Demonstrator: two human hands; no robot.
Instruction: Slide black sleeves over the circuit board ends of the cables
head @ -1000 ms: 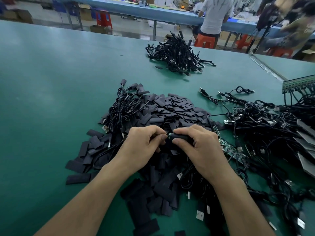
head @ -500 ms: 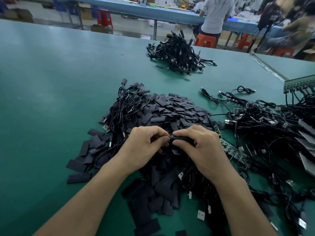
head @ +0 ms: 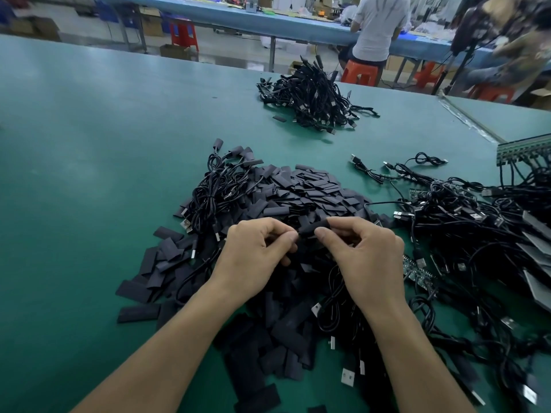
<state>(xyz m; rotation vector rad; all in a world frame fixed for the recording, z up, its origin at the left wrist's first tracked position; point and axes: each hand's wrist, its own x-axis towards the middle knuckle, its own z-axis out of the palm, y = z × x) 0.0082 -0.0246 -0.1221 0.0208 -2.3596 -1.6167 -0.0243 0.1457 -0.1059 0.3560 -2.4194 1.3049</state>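
Both hands meet over a heap of flat black sleeves (head: pixel 310 192) on the green table (head: pixel 89 162). My right hand (head: pixel 366 257) pinches one black sleeve (head: pixel 313 228) between thumb and forefinger. My left hand (head: pixel 256 257) pinches that sleeve's left end with thumb and curled fingers; what it holds inside is hidden. A black cable (head: pixel 331 296) hangs down below my right hand. Loose cables with green circuit board ends (head: pixel 417 272) lie tangled at the right. A bundle of cables (head: pixel 214 192) rests on the heap's left side.
A second pile of black cables (head: pixel 313 99) sits farther back on the table. A green rack (head: pixel 524 150) with cables plugged in stands at the right edge. People sit at a blue bench (head: pixel 298 25) beyond, with orange stools.
My two hands have drawn slightly apart, so more of the pinched sleeve shows between them. The piles have not moved.
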